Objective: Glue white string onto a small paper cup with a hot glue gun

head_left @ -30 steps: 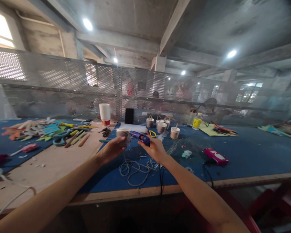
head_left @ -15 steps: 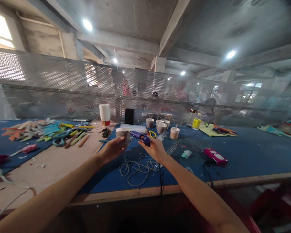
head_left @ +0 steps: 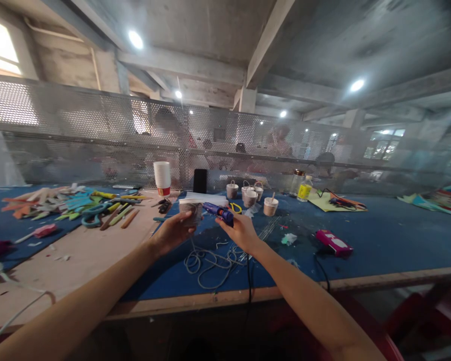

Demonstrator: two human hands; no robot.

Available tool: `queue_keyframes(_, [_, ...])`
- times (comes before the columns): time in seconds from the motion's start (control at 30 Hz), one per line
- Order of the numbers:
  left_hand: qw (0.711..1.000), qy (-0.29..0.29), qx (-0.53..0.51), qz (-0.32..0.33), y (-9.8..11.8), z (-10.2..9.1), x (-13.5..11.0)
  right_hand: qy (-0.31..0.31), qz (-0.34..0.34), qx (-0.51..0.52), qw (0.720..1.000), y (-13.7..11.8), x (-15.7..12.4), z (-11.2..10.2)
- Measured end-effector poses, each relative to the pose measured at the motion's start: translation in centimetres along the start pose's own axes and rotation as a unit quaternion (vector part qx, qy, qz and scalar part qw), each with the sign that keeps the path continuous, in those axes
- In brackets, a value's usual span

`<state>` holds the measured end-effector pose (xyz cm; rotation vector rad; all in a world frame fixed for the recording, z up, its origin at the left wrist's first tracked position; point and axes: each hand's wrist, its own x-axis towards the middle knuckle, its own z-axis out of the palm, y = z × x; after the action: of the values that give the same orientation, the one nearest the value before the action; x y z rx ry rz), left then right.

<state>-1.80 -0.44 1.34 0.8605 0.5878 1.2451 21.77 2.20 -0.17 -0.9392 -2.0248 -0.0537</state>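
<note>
Fingers of my left hand (head_left: 176, 231) wrap round a paper cup (head_left: 190, 206) with a white rim and a greyish covering. My right hand (head_left: 241, 231) grips a blue hot glue gun (head_left: 218, 212), its nozzle pointing left, close to the cup's side. Whether the nozzle touches the cup I cannot tell. Grey cord (head_left: 214, 268) lies in loose loops on the blue mat below both hands, and one strand hangs from near the cup. Yellow-handled scissors (head_left: 235, 207) lie just behind the glue gun.
Several small cups (head_left: 250, 198) stand at the back, near a bottle with a yellow label (head_left: 304, 189). A stack of white cups (head_left: 162, 177) is left of a black phone (head_left: 200, 180). Coloured cutouts (head_left: 71, 199) and blue scissors (head_left: 96, 214) cover the left; a magenta box (head_left: 334, 242) lies right.
The glue gun's nozzle has shifted very slightly right, away from the cup. Both hands keep their grip. Behind the mesh screen, a person has come into view at the left.
</note>
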Motion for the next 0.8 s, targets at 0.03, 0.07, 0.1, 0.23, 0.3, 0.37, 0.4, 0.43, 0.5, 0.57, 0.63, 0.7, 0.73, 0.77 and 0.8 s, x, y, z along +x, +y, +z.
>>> queue_keyframes(0.03, [1.0, 0.002, -0.001, 0.0, 0.02, 0.02, -0.03, 0.0, 0.002, 0.001, 1.0, -0.03, 0.01, -0.02])
queue_keyframes(0.07, [1.0, 0.005, -0.001, -0.001, 0.03, 0.04, -0.06, 0.0, 0.004, 0.001, 1.0, -0.07, 0.02, -0.04])
queue_keyframes(0.1, [1.0, 0.008, -0.001, -0.003, 0.04, 0.05, -0.08, 0.0, 0.006, 0.001, 1.0, -0.12, 0.03, -0.06])
queue_keyframes(0.23, [1.0, 0.021, 0.001, -0.007, 0.03, 0.17, -0.1, -0.003, 0.005, 0.002, 1.0, -0.31, 0.04, -0.14])
queue_keyframes(0.3, [1.0, 0.024, 0.0, -0.008, 0.03, 0.29, -0.14, -0.002, 0.002, 0.002, 1.0, -0.34, 0.03, -0.13])
queue_keyframes(0.37, [1.0, 0.024, 0.005, -0.009, 0.02, 0.4, -0.18, -0.001, -0.001, 0.003, 1.0, -0.34, 0.01, -0.11])
queue_keyframes(0.4, [1.0, 0.025, 0.008, -0.008, 0.01, 0.43, -0.19, -0.002, -0.001, 0.003, 1.0, -0.35, 0.0, -0.12])
queue_keyframes(0.43, [1.0, 0.026, 0.011, -0.009, -0.02, 0.43, -0.19, -0.004, -0.002, 0.005, 1.0, -0.37, -0.01, -0.13])
queue_keyframes(0.5, [0.999, 0.028, 0.015, -0.01, -0.1, 0.35, -0.12, -0.009, -0.001, 0.007, 1.0, -0.45, -0.02, -0.19])
queue_keyframes(0.57, [0.999, 0.027, 0.018, -0.012, -0.22, 0.19, -0.01, -0.012, 0.0, 0.008, 1.0, -0.56, -0.01, -0.26])
queue_keyframes(0.63, [0.999, 0.021, 0.023, -0.011, -0.34, 0.04, 0.09, -0.012, -0.001, 0.008, 1.0, -0.67, -0.01, -0.3])
queue_keyframes(0.7, [0.999, 0.017, 0.025, -0.011, -0.41, -0.08, 0.16, -0.012, -0.003, 0.008, 1.0, -0.73, -0.02, -0.32])
queue_keyframes(0.73, [0.999, 0.017, 0.026, -0.012, -0.44, -0.13, 0.17, -0.011, -0.004, 0.008, 1.0, -0.74, -0.03, -0.32])
queue_keyframes(0.77, [0.999, 0.017, 0.026, -0.011, -0.46, -0.17, 0.17, -0.011, -0.005, 0.008, 1.0, -0.74, -0.04, -0.32])
queue_keyframes(0.8, [1.0, 0.017, 0.025, -0.01, -0.48, -0.22, 0.16, -0.012, -0.006, 0.008, 1.0, -0.74, -0.05, -0.32])
